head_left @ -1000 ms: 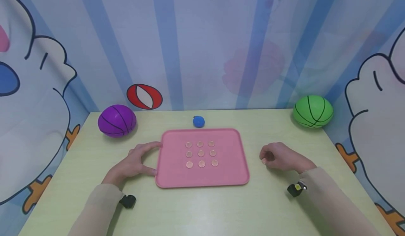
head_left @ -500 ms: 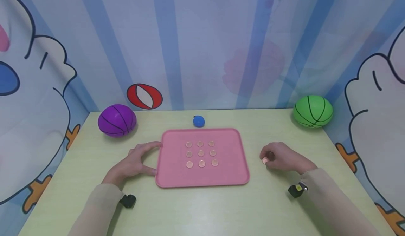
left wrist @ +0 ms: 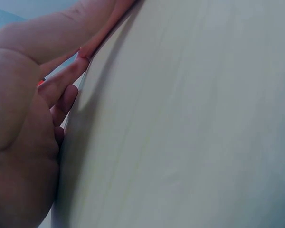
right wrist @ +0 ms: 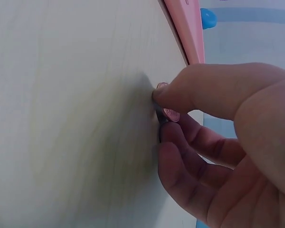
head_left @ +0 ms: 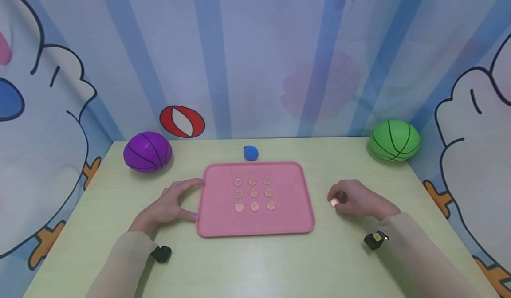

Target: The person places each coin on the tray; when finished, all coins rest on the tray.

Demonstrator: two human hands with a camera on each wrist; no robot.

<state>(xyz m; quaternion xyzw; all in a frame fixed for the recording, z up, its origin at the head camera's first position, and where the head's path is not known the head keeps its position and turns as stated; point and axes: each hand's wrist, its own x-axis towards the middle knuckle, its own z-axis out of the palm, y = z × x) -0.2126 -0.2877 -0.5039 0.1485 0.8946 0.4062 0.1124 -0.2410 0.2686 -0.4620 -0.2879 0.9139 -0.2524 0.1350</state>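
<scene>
My right hand pinches a copper coin close above the table, to the right of the pink tray. In the right wrist view the thumb covers part of the coin, and copper shows on both sides of the thumb tip. The other fingers curl below it. On the tray several copper coins lie flat in three rows of three. My left hand rests at the tray's left edge, thumb and index finger spread apart and touching the rim. The left wrist view shows that hand from the side.
A small blue ball-like object sits behind the tray. At the back left stands a purple ball, and at the back right a green ball. A striped blue cloth hangs behind the table.
In my right fingertips the coin has come further into sight, turning its face toward the head camera. My left hand and the tray stay put.
</scene>
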